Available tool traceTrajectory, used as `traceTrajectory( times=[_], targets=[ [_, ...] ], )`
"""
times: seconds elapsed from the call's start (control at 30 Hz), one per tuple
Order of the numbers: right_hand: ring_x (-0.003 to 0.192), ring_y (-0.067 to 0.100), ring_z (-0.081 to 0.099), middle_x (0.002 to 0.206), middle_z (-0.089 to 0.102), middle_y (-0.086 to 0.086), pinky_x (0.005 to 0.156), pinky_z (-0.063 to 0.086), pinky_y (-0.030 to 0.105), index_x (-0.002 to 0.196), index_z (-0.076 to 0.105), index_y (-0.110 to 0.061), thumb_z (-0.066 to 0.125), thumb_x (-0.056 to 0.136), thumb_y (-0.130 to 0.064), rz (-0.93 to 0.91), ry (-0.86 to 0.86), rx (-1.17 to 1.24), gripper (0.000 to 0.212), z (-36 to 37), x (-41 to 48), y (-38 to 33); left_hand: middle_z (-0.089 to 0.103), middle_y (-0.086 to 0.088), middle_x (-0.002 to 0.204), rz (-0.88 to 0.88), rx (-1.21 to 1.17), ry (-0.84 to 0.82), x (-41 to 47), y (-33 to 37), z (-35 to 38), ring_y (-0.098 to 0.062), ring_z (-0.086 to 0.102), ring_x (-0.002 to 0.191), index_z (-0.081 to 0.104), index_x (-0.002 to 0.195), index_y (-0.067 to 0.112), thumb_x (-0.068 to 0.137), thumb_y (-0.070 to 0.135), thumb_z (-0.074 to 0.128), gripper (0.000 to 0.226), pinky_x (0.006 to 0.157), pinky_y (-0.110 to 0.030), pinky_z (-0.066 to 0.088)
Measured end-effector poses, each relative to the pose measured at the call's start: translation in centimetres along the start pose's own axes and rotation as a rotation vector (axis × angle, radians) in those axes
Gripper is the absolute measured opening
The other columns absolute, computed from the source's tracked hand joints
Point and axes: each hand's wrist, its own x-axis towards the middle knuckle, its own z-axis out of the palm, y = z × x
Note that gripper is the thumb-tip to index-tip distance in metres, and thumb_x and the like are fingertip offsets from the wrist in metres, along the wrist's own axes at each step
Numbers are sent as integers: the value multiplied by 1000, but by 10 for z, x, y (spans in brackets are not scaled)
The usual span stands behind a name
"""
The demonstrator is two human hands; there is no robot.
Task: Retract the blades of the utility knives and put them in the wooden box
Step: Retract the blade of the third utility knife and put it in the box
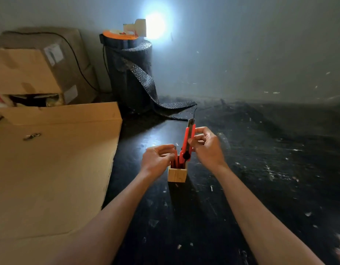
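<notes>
The red utility knife (188,144) stands nearly upright over the wooden box (177,174), its tail end with the black lock wheel just at the box mouth and its metal nose pointing up and away. A short grey tip shows at the top; whether that is only the blade guide or a bit of blade left out is too small to tell. The right hand (207,145) pinches the knife's body between fingers and thumb, closed on it about midway. The left hand (158,157) curls loosely at the box's left rim, close against the red handles (175,162) of other knives already standing inside (how many I cannot count); whether it grips anything is unclear.

The step in hand looks like the final lowering. To do it well, I would check the slider is fully back first, then let the knife down tail first into the free right side of the box, with the left hand steadying the wood so that the narrow box does not tip.

The box sits on a dark, scuffed bench (261,169) with plenty of open room to the right and toward the person. To the left a large cardboard box (50,169) lies well apart, its edge no obstacle. A roll of dark bubble wrap (131,73) stands far behind, its loose tail trailing toward the knife but not reaching it.
</notes>
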Motion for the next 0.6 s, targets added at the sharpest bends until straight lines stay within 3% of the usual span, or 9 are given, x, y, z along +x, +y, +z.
traceTrajectory(
  times=[0.13, 0.23, 0.33, 0.4, 0.6],
  targets=[
    [76, 19, 72, 93, 70, 11, 57, 59, 21, 106, 63, -12, 66, 95, -4, 34, -12, -49, 13, 10, 22, 31, 71, -11, 130, -51, 217, -40, 16, -37, 5, -22, 70, 115, 63, 135, 8, 81, 15, 86, 59, 97, -37, 59],
    [83, 15, 70, 97, 70, 9, 55, 53, 14, 106, 63, -9, 66, 95, -9, 72, -21, -110, 11, 22, 34, 54, 65, -10, 139, -109, 281, -50, 29, -58, 15, -22, 64, 124, 58, 141, 10, 77, 18, 90, 72, 104, -40, 54],
    [82, 4, 63, 93, 66, -2, 58, 45, 15, 104, 65, -11, 65, 97, -15, 141, -51, -189, 8, 35, 43, 77, 61, -9, 145, -156, 297, -58, 37, -73, 26, -22, 60, 130, 53, 146, 11, 76, 22, 90, 80, 109, -45, 50],
    [82, 6, 63, 94, 67, -3, 60, 45, 21, 103, 66, -14, 65, 97, -19, 189, -78, -242, 8, 41, 47, 92, 63, -7, 142, -154, 301, -56, 43, -81, 33, -22, 60, 130, 55, 145, 12, 77, 21, 89, 77, 109, -43, 49],
    [89, 18, 70, 96, 74, -1, 70, 56, 36, 99, 68, -22, 67, 94, -23, 280, -122, -376, 5, 52, 51, 120, 78, 0, 117, -125, 249, -51, 53, -95, 42, -8, 68, 105, 72, 126, 25, 80, 14, 86, 49, 99, -39, 57]
  ],
)
